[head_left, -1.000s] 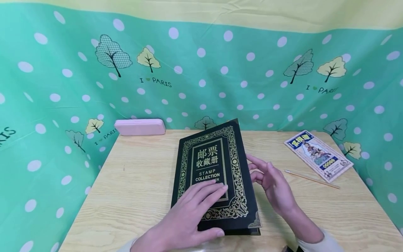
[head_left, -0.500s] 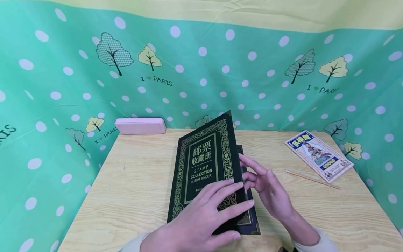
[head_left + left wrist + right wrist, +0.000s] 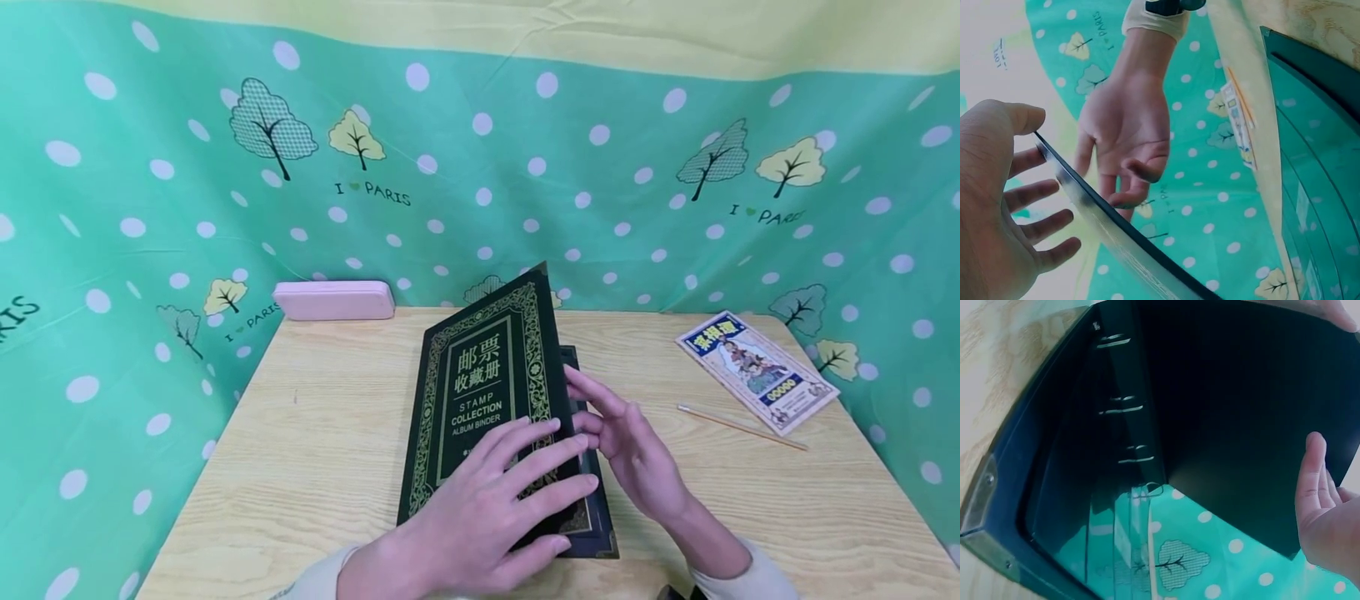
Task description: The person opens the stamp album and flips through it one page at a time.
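Observation:
A dark stamp album (image 3: 480, 333) with gold ornament lies at the middle of the table, its front cover raised at the right edge. My left hand (image 3: 487, 508) touches the outside of the cover with spread fingers; its thumb is by the lower edge. At the raised edge is my right hand (image 3: 637, 454), fingertips just inside the cover and thumb held away from it. Inside, the right wrist view shows a black inner cover (image 3: 1229, 406), metal binder rings (image 3: 1113, 342) and glossy clear pages (image 3: 1110, 544) reflecting the cloth.
To the right lie a pencil (image 3: 742, 427) and a printed booklet (image 3: 757, 371). A pink case (image 3: 333, 300) stands at the table's back left. Green dotted cloth (image 3: 480, 150) hangs behind and at both sides of the wooden table (image 3: 322, 400).
The cover's right edge has lifted and swung left, exposing the album's inside along the right. My left hand has slid right along the cover; my right hand has shifted slightly left with the edge.

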The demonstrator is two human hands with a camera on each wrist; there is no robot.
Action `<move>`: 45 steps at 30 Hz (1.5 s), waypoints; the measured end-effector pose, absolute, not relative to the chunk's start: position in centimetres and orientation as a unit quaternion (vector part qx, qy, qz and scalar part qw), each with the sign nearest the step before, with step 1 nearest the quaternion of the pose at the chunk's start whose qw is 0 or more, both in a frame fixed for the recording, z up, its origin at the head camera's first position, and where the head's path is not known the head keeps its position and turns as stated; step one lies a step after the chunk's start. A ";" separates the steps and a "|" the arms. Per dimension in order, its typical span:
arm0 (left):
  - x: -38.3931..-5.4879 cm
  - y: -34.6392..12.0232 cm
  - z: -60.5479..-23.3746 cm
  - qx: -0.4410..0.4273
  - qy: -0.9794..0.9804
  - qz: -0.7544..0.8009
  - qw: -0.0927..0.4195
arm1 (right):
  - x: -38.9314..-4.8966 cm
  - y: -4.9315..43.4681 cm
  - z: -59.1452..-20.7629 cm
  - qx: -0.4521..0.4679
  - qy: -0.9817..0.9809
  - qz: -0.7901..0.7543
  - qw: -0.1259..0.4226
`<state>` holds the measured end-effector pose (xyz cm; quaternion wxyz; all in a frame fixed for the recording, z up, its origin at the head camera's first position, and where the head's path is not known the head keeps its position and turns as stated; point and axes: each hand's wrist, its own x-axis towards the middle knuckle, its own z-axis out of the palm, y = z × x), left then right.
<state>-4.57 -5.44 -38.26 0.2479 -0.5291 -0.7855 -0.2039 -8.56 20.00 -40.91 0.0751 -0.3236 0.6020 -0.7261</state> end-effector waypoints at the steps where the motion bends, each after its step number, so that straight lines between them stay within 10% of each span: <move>1: -4.6 -5.5 -38.3 -0.528 -0.786 -0.203 0.250 | -8.7 20.0 -41.1 -0.312 0.613 -0.723 0.071; 12: -4.6 -6.0 -38.1 -0.526 -0.779 -0.205 0.272 | -11.2 21.1 -45.0 -0.157 0.738 -0.653 0.070; 33: -5.6 -10.2 -35.2 -0.455 -0.642 -0.379 0.487 | -12.5 22.2 -49.5 -0.202 0.866 -0.453 0.060; 45: -4.8 -15.2 -33.8 -0.357 -0.557 -0.556 0.502 | -12.6 22.1 -49.5 -0.210 0.869 -0.445 0.057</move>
